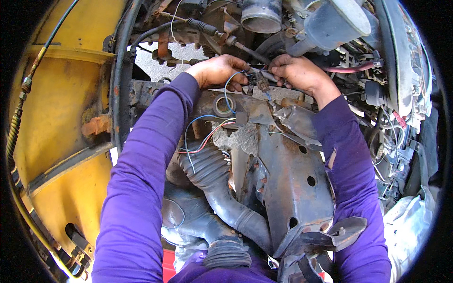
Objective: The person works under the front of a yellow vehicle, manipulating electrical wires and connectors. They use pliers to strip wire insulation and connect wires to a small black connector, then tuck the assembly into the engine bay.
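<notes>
Both arms, in purple sleeves, reach forward over the dark metal frame. With its fingers pinched, my left hand (221, 71) grips a thin blue wire (228, 96) that loops down from it. A short way to the right, my right hand (298, 73) is closed, thumb against fingers, beside the wiring; what it pinches is too small to make out. Between the hands hangs a brownish plug connector (262, 83). Below, a roll of tape (223, 105) lies on the frame, next to a dark connector block (241, 118) with several coloured wires (212, 131) trailing left.
A ribbed black air hose (212, 172) curves below my arms. Beside it runs a rusty frame rail (297, 179) with holes. Yellow body panels (66, 118) stand at the left. Far right are bundled wires and a red hose (354, 69); a grey funnel-shaped part (336, 26) sits above.
</notes>
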Tool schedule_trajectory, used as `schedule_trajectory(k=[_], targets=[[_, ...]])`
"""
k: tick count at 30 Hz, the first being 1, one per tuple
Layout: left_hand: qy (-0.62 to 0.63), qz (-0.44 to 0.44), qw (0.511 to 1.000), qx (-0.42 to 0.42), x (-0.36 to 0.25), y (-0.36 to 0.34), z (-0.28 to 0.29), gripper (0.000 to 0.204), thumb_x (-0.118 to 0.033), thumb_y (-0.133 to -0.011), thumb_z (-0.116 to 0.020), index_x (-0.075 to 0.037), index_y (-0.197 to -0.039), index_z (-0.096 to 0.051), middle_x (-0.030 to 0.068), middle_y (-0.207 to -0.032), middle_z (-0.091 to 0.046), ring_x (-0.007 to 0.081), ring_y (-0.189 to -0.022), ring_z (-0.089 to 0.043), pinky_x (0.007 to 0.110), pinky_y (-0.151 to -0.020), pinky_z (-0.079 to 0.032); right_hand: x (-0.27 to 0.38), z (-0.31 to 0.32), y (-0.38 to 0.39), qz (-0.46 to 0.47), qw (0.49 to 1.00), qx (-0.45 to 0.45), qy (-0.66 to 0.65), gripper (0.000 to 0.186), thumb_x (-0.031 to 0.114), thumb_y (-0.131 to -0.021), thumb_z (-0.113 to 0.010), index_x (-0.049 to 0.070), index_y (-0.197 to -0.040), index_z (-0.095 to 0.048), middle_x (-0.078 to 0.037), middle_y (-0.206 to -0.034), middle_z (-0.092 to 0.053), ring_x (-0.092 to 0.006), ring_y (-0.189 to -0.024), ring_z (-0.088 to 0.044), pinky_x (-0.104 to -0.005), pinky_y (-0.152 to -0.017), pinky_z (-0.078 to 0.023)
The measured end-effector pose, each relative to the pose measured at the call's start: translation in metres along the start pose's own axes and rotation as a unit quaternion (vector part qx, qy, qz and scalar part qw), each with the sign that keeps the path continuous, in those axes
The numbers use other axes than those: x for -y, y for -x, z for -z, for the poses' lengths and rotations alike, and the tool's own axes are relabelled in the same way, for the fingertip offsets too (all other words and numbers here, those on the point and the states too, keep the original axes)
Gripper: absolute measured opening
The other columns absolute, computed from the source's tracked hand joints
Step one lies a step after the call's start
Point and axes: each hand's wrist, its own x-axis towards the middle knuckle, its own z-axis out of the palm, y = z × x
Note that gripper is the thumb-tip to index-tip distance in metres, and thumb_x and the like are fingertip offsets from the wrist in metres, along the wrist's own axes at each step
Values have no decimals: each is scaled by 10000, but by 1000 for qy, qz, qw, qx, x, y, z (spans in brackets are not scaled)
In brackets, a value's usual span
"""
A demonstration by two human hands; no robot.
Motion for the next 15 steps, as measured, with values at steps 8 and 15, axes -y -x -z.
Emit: schedule_trajectory(k=[8,15], targets=[[22,-3,999,24,5,-8,4,441,-193,-955,-752,16,-1316,-607,49,-1047,-713,133,-811,-706,272,-741,-603,-7,0,-4,13,1000,-14,-4,240,221,-980,-625,29,-1097,-708,-41,-823,-683,-140,-691,-642,-310,-563,-474],[21,6,1000,0,3,-5,4,413,-186,-972,-726,7,-1318,-611,71,-1070,-716,140,-829,-711,278,-729,-607,-1,2,0,-7,1000,1,-16,223,191,-988,-634,21,-1123,-685,-16,-861,-661,-108,-739,-627,-254,-608,-459]])
